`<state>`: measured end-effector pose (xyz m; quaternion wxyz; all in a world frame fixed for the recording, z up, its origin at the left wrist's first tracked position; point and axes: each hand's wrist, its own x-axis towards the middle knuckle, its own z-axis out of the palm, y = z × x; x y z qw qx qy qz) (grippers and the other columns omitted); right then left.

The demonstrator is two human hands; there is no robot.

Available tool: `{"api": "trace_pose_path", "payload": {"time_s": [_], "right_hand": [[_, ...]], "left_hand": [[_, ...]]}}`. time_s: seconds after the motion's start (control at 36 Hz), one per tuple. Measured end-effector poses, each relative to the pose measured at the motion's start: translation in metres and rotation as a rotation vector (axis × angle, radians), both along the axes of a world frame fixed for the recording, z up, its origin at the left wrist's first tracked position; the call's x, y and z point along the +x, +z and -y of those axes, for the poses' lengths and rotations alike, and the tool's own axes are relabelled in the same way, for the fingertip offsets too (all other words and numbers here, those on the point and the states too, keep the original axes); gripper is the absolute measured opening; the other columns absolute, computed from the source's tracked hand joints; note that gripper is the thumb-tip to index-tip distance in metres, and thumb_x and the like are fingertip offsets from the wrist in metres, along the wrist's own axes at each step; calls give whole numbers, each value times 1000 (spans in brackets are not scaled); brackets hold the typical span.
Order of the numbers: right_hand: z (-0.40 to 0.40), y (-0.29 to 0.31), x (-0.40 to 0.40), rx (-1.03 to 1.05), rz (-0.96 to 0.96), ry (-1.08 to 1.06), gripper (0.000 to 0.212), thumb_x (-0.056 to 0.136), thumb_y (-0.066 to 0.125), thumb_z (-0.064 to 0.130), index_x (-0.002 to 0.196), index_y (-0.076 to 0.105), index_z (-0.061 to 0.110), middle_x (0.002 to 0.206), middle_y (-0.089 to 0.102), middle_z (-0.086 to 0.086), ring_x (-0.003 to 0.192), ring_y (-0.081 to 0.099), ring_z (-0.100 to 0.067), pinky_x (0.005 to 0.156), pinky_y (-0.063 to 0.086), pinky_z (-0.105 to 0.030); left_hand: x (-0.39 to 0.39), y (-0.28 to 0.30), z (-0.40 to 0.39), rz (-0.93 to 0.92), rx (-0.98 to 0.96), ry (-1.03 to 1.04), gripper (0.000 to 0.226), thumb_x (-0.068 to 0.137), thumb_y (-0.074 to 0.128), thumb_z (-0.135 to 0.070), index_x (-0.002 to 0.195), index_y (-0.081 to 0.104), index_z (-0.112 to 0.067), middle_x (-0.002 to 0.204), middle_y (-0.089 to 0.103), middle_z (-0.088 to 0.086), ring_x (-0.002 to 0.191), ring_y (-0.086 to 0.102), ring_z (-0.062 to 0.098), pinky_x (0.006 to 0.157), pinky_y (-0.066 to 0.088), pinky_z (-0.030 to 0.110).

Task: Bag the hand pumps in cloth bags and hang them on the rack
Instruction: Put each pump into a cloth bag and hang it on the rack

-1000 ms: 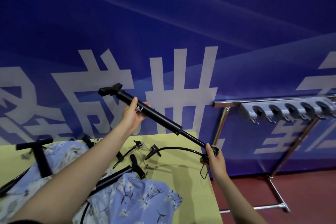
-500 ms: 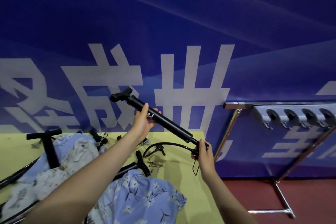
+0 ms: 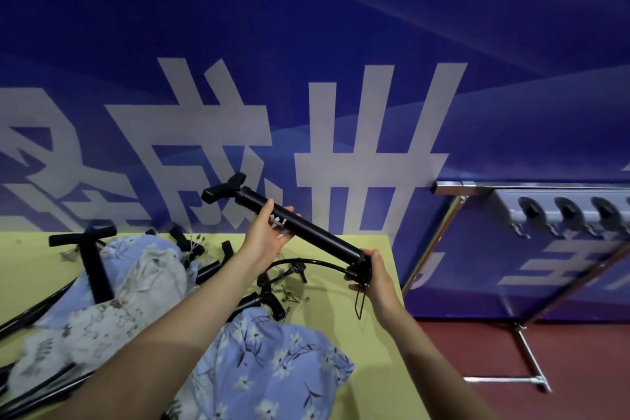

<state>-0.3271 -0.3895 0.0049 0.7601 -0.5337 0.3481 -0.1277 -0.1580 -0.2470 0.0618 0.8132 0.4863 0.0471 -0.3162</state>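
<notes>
Two hands are holding one black hand pump point(image 3: 306, 232) slantwise in the air above the yellow counter point(image 3: 371, 344): the left hand point(image 3: 264, 235) is curling its fingers round the middle of the barrel, and the right hand point(image 3: 373, 278) is gripping the base end where the hose and wire foot stand are hanging. To bag it well, the person is probably needing to tuck hose and stand against the barrel, then feed one end into the floral cloth bag point(image 3: 272, 375) lying below. The bag's opening is hard to make out among the folds, other pumps are lying half covered by cloth, and the rack point(image 3: 559, 211) is running off the frame's right edge.
</notes>
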Motion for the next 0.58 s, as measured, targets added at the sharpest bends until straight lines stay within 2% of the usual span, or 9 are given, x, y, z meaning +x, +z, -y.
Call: {"api": "trace_pose_path", "payload": {"time_s": [0.06,0.11,0.19,0.28,0.33,0.39,0.42,0.53,0.58], "right_hand": [[2,-4,-3,182,40,-24,48,104,21,44,102,60,15,103,65,-14,91,65,-28,77,47,-38],[6,-15,-4,401,33,-69,58,103,20,50,101,62,11,105,66,-15,96,63,-31,80,43,-40],[9,-31,1,708,-175,-93,57,100,31,51,121,55,4,128,55,-20,111,54,-37,83,43,-50],[-2,-33,9,916,-314,111,62,95,41,42,133,45,-7,139,42,-32,123,46,-48,89,42,-57],[-11,-30,19,915,-285,272,64,88,50,33,133,44,-12,133,46,-37,112,55,-51,82,51,-53],[-18,-25,31,902,-218,401,59,89,52,35,125,50,-12,120,55,-35,81,68,-41,59,57,-40],[-22,-22,37,892,-185,461,57,92,50,39,121,54,-11,116,58,-31,73,68,-36,56,56,-36],[-37,-23,63,710,-97,689,65,83,63,51,121,62,-2,110,66,-16,88,60,-26,80,46,-35],[-48,-19,74,671,-103,702,63,82,62,53,118,62,1,99,70,-12,84,60,-23,77,45,-33]], "left_hand": [[2,3,0,-77,-61,31,25,99,49,-31,109,53,-8,101,60,13,106,60,30,97,48,47],[6,6,2,-138,-106,57,18,97,53,-29,99,52,-11,97,59,12,101,61,30,91,50,48],[9,9,5,-149,-118,48,18,94,55,-30,90,51,-13,88,57,10,90,61,28,82,52,46],[8,16,7,-137,-125,41,21,92,58,-31,85,51,-12,79,55,7,78,59,24,81,52,41],[8,21,6,-122,-125,43,22,90,59,-32,83,51,-12,71,54,4,68,56,21,76,52,37],[9,23,2,-112,-111,46,22,90,57,-33,83,50,-13,65,54,2,58,53,17,67,50,32],[9,24,0,-109,-105,48,22,91,55,-33,82,49,-14,63,53,1,55,51,16,61,49,30],[14,22,-10,-73,-40,39,21,94,48,-32,83,49,-14,60,49,-2,44,44,12,45,41,23],[14,20,-15,-36,6,-2,20,96,45,-31,86,50,-14,59,48,-3,41,41,12,43,38,22]]}}
